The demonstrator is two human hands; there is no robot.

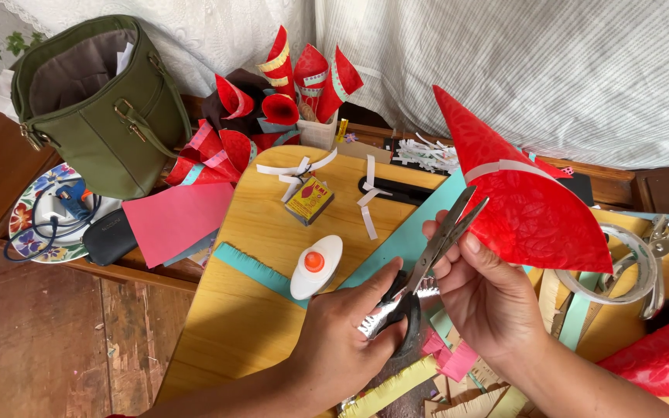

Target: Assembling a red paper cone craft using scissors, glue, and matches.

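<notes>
Above the right part of the wooden table (265, 310), the right hand (489, 298) pinches a red paper cone (532, 209) at its rim. The left hand (342, 340) is closed through the handles of the scissors (427, 267), blades parted at the cone's edge beside the right thumb. Risk: a closing cut may nick the thumb or tear the thin paper. The cone's long axis slants; its tip points up and left.

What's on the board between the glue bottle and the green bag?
In the head view, a teal fringed strip and pink paper lie between the glue bottle and the green bag.
</notes>
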